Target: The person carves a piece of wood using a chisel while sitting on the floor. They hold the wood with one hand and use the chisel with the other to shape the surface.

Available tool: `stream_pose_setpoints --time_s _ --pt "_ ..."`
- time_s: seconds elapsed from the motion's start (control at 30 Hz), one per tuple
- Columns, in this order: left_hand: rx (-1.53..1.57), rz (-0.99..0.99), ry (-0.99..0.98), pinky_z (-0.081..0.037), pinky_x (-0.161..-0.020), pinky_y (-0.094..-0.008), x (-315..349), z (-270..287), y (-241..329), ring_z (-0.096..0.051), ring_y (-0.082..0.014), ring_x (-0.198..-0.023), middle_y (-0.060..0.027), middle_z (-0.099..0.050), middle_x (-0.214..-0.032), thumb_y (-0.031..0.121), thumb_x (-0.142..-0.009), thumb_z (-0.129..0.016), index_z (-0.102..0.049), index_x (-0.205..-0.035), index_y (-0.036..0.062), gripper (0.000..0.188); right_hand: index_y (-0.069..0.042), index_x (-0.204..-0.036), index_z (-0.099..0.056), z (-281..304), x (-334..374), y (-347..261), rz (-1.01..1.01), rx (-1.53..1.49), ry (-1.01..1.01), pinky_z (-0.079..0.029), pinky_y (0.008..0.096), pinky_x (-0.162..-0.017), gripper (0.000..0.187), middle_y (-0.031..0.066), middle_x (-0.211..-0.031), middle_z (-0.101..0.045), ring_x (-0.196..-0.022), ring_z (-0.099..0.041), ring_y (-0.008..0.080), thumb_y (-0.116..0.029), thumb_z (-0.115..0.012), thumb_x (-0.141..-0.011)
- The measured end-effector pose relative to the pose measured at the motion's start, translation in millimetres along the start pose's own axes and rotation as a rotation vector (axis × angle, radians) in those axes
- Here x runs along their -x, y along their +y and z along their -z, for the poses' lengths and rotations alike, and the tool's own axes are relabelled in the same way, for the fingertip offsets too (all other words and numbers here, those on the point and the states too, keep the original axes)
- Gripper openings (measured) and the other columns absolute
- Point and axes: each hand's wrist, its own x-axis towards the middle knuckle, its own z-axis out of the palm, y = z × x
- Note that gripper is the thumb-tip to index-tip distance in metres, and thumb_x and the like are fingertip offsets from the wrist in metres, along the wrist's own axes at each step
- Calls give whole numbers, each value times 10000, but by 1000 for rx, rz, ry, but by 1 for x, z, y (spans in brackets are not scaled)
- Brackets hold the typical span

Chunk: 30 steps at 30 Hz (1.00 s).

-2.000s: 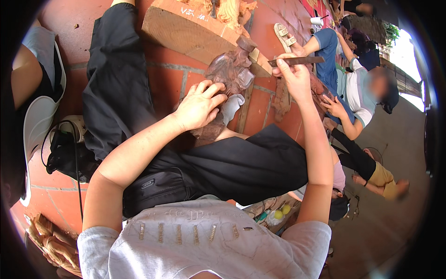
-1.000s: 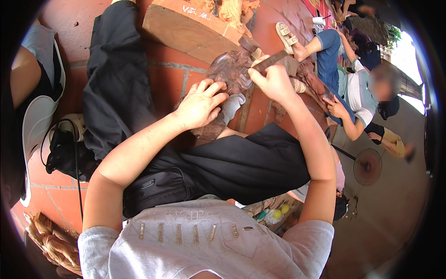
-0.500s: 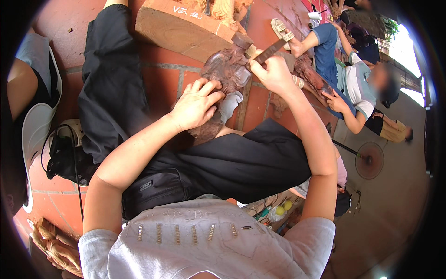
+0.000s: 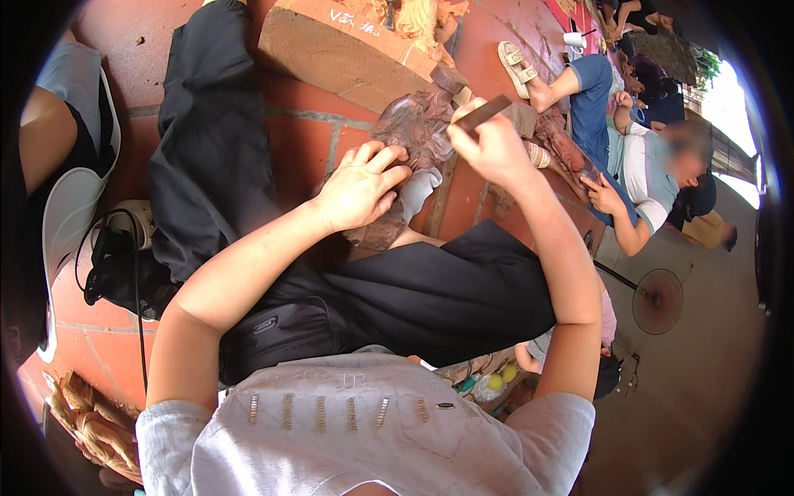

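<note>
A dark reddish-brown wood carving (image 4: 407,124) leans over my lower leg, its surface cut into folds and rounded shapes. My left hand (image 4: 364,186) lies over its near left side with the fingers curled round it, steadying it. In my right hand (image 4: 500,150), at the carving's upper right, a flat dark-brown bar-like tool (image 4: 488,114) is gripped between thumb and fingers. Its lower end is hidden by the hand, so its exact kind cannot be told. A whitish cloth (image 4: 420,188) shows beneath the carving, beside my left fingers.
Beyond the carving stands a large pale wood block (image 4: 331,62) with a carved top. To the right a co-worker (image 4: 649,169) sits by another reddish carving (image 4: 561,140). A fan (image 4: 658,300) is farther right; a white chair (image 4: 70,223) and black cable (image 4: 139,314) are left.
My view has shifted a little. My right hand has drawn the tool slightly nearer to me, while my left hand stays on the carving. The co-worker's outstretched arm has bent back.
</note>
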Motion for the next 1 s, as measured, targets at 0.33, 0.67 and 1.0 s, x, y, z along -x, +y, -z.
stream_pose_setpoints --time_s 0.33,0.67,1.0 --pt "26 13 -4 -391 -1021 -454 -1 3 1 -416 -316 -1212 -66 -460 -1321 136 -772 -697 -602 -1202 136 441 6 -854 -615 -3 -6 -8 -31 6 -15 -487 379 -820 138 161 -967 -634 -941 -629 289 -130 -637 -841" --pt "20 0 19 -406 -997 -449 0 2 0 -428 -316 -1200 -66 -471 -1315 135 -763 -701 -602 -1196 136 444 3 -855 -626 -4 -2 -6 -61 4 14 -487 343 -787 131 110 -927 -614 -882 -623 239 -122 -663 -843" --pt "22 5 17 -406 -1003 -456 2 2 -2 -432 -322 -1204 -65 -474 -1315 135 -764 -700 -601 -1192 130 439 2 -887 -638 -8 -1 -6 1 84 82 -488 360 -753 125 114 -862 -623 -815 -621 270 -110 -663 -839"
